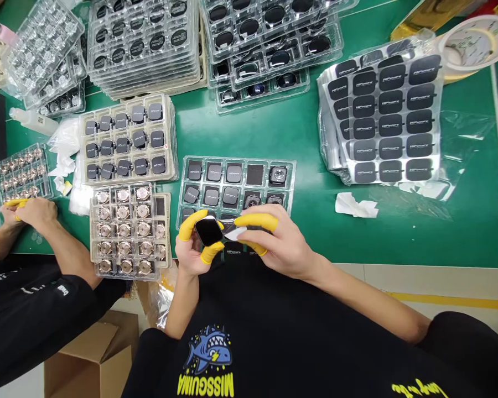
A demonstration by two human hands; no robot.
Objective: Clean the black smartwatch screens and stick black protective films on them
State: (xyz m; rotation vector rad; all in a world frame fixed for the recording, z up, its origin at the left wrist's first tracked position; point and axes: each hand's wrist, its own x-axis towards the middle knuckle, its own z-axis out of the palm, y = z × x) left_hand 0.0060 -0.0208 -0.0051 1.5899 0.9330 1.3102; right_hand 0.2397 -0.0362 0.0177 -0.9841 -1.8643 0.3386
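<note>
Yellow finger cots cover several of my fingertips. My left hand (191,251) grips a square black smartwatch (208,230) by its edges, its glossy face turned up toward me. Just right of it, my right hand (280,237) pinches a small white wipe (235,234) close to the watch's side; I cannot tell whether the two touch. Beneath and beyond both hands lies a clear tray (243,160) with dark square watches in its cells, several bearing printed black films. My hands hide part of its near rows.
Printed film sheets (392,110) lie at the right, near a crumpled white tissue (357,205) and tape rolls (475,44). Stacked trays (143,50) line the back. Watch trays (128,138) stand at left, beside a co-worker's hands (33,213). A cardboard box (95,354) sits below.
</note>
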